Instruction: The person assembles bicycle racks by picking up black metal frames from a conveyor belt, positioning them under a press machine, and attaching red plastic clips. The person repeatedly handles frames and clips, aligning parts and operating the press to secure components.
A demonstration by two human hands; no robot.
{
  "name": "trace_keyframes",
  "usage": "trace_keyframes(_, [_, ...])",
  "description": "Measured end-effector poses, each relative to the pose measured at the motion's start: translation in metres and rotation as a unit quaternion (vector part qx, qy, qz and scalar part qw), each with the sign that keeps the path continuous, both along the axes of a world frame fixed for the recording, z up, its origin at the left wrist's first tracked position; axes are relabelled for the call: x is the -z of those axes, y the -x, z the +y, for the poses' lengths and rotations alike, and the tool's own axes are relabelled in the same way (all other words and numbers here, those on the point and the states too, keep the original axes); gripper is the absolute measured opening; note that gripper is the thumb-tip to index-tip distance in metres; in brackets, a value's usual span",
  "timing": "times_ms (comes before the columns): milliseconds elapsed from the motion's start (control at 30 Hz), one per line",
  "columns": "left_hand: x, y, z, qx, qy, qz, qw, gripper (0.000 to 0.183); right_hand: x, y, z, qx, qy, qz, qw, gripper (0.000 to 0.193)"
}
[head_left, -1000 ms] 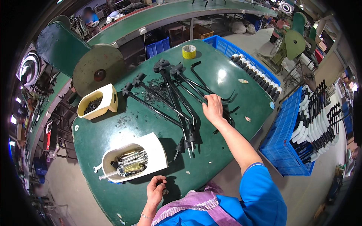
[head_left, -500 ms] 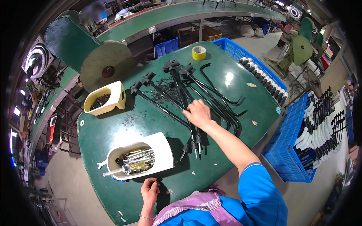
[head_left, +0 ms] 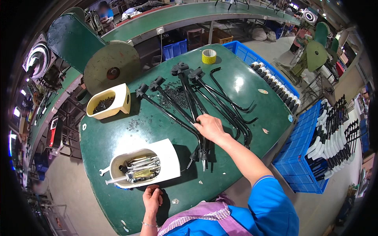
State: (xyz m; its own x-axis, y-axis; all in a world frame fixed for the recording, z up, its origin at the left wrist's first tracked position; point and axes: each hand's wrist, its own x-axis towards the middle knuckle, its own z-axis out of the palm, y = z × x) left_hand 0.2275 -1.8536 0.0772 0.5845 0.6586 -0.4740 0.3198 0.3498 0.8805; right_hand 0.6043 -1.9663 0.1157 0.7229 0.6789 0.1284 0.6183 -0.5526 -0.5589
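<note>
Several long black metal rods (head_left: 167,115) lie side by side on the green table, with chunky black fittings (head_left: 156,83) at their far ends and cone-shaped pieces with pale tips at their near ends. My right hand (head_left: 210,128) closes its thumb and fingers on one black rod near the middle of the group. To its right lie more bent black rods (head_left: 230,108). My left hand (head_left: 152,198) rests at the table's near side, fingers curled, nothing visible in it. Just beyond it sits a cream container (head_left: 170,157) with metal tools and a screwdriver (head_left: 143,174).
Small black nuts or washers (head_left: 175,96) are scattered under and beside the rods. A cream bin (head_left: 125,103) of small dark parts stands far left, near a large round disc (head_left: 114,63). Yellow tape (head_left: 209,57) lies at the back. Blue crates (head_left: 301,153) of white-gripped rods stand at the right.
My right hand has shifted slightly toward me and to the right. The near ends of the left rods have drawn closer together. My left hand has moved a little left.
</note>
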Motion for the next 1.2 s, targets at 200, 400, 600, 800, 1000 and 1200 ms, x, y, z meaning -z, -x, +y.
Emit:
trace_keyframes(200, [-0.001,-0.003,0.002,0.013,-0.012,0.013,1.000,0.012,0.025,-0.011,-0.028,0.070,-0.064,-0.043,0.995,0.019])
trace_keyframes(400, [-0.001,-0.005,0.002,0.012,-0.015,0.012,1.000,0.013,0.026,0.019,-0.040,0.034,-0.070,-0.033,0.996,0.020])
trace_keyframes(600, [-0.002,-0.003,0.002,0.015,-0.020,0.011,1.000,0.012,0.016,0.038,-0.052,-0.002,-0.088,0.055,0.995,0.026])
trace_keyframes(800, [0.001,-0.001,0.000,0.023,-0.025,-0.009,0.999,0.014,0.030,0.057,-0.073,0.074,-0.222,0.019,0.972,0.012])
trace_keyframes(1000, [0.002,-0.001,0.001,0.019,-0.017,-0.030,0.999,0.023,0.070,0.077,-0.092,0.128,-0.276,0.121,0.945,0.016])
trace_keyframes(1200, [-0.001,-0.003,-0.004,-0.016,-0.026,-0.023,0.999,0.013,0.072,0.082,-0.092,0.120,-0.298,0.080,0.943,0.017])
